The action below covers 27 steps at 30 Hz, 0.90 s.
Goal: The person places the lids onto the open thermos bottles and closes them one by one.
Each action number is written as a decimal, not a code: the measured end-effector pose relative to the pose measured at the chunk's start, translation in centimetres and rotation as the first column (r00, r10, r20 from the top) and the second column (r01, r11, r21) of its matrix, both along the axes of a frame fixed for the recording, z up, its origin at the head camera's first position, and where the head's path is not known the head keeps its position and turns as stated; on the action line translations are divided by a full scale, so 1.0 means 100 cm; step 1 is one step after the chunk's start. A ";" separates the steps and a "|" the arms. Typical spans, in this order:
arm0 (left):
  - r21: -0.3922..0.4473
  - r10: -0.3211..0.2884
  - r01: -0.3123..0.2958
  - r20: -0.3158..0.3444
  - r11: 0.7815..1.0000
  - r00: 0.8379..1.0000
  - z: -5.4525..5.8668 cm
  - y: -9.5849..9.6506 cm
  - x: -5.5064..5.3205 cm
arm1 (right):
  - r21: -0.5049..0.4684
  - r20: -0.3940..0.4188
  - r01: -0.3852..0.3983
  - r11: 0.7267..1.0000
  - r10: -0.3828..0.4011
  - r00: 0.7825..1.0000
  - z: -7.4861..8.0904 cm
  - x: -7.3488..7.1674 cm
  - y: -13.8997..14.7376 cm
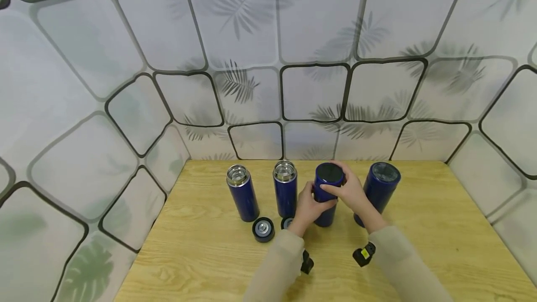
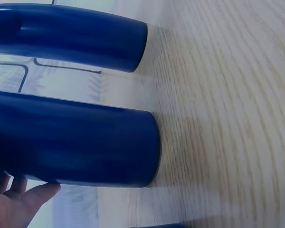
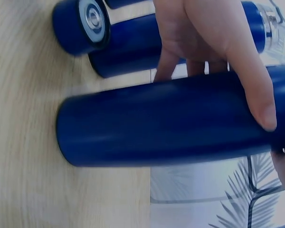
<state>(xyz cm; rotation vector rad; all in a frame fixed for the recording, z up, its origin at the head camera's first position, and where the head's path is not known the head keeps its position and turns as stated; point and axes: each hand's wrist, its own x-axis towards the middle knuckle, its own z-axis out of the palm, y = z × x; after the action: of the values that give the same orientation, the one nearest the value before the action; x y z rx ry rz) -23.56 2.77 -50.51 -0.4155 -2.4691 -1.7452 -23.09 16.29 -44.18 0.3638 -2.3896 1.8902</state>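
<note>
A blue thermos bottle (image 1: 325, 216) stands on the table, its dark lid (image 1: 329, 173) in place. My left hand (image 1: 311, 208) grips the bottle's body, the thumb lying across its front, as the right wrist view also shows. Around the lid and upper end, my right hand (image 1: 351, 191) curls its fingers. To the left, two blue bottles, one at the far left (image 1: 244, 199) and one nearer (image 1: 286, 197), stand upright with bare steel necks. A removed lid (image 1: 263, 229) lies upturned in front of them; a second lid (image 1: 287, 223) is partly hidden by my left wrist.
A fourth blue bottle (image 1: 379, 189), with its lid on, stands to the right, partly behind my right forearm. The wooden table (image 1: 201, 255) meets a patterned wall (image 1: 251, 97) at the back and sides.
</note>
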 end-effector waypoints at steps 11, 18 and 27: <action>0.016 -0.036 0.036 -0.005 0.999 0.999 0.000 -0.002 -0.002 | 0.012 0.006 0.139 0.990 -0.139 0.990 -0.003 0.008 -0.011; 0.042 -0.120 0.116 0.087 0.992 0.989 0.004 -0.004 -0.003 | -0.093 0.021 -0.210 0.973 0.213 0.977 -0.001 -0.006 0.016; 0.034 -0.085 0.082 0.074 0.996 0.994 0.004 -0.005 0.000 | -0.016 0.026 -0.143 0.990 0.144 0.989 0.000 -0.007 0.012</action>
<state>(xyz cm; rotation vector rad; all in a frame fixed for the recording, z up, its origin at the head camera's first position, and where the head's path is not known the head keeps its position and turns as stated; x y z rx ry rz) -23.59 2.25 -50.11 -0.4648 -2.5066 -1.8619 -23.82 17.48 -44.20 0.5259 -2.4269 1.9809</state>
